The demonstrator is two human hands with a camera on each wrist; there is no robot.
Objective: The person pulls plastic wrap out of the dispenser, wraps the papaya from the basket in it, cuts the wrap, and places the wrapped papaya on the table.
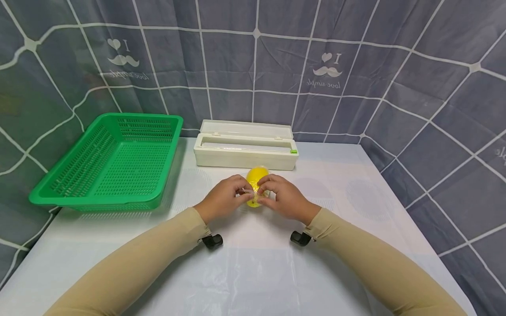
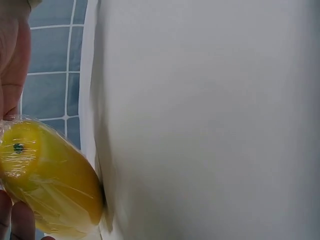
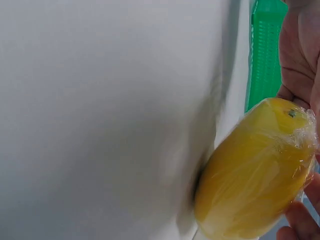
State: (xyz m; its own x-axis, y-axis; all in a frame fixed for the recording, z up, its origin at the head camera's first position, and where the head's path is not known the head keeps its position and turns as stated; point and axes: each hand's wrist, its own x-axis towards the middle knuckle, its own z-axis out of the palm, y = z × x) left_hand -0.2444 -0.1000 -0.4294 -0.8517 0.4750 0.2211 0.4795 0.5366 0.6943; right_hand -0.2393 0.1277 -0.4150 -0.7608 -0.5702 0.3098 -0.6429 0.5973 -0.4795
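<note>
An oblong yellow fruit [image 1: 257, 174] lies on the table, a small dark stem spot at its near end. Clear cling film [image 3: 301, 140] covers it, wrinkled and bunched around that stem end. My left hand [image 1: 225, 196] comes in from the left, thumb and fingers pinching the film at the near end. From the other side my right hand [image 1: 287, 197] pinches the film too, its fingertips close to the left ones. In the left wrist view the wrapped fruit [image 2: 65, 185] sits between thumb and fingers, its lower side against the white tabletop.
Behind the fruit stands a cream film dispenser box [image 1: 245, 160], lid raised, with a roll inside and a green slider [image 1: 294, 151] at its right end. A green slotted basket [image 1: 168, 164] occupies the left of the white-covered table [image 1: 253, 281]. A grey checked curtain [image 1: 229, 57] hangs behind.
</note>
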